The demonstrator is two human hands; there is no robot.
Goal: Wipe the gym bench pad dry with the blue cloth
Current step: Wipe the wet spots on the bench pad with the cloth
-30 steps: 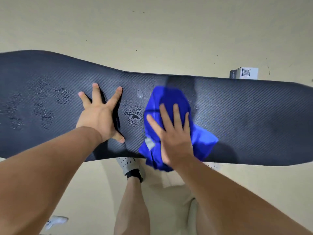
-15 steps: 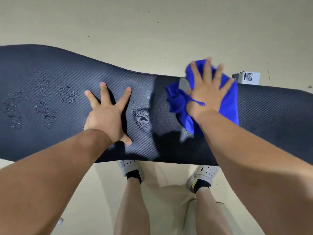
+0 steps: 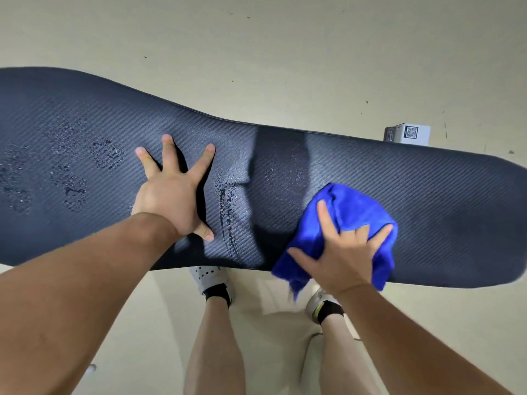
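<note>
A long dark bench pad (image 3: 427, 195) with a woven texture runs across the view. My left hand (image 3: 174, 195) lies flat on it near the middle, fingers spread, holding nothing. My right hand (image 3: 345, 252) presses the bunched blue cloth (image 3: 350, 209) onto the pad by its near edge; part of the cloth hangs over that edge. Water droplets (image 3: 71, 172) show in patches on the left part of the pad. A wet streak (image 3: 228, 220) runs between my hands.
A small white box with a QR code (image 3: 410, 134) stands on the beige floor (image 3: 285, 52) beyond the pad's far edge at right. My legs and white shoes (image 3: 211, 277) are on the floor below the near edge.
My right hand has dragged the cloth from the pad's far edge back to the near edge, further right. The puddle beside my left hand is smeared into a streak. The left hand stayed put.
</note>
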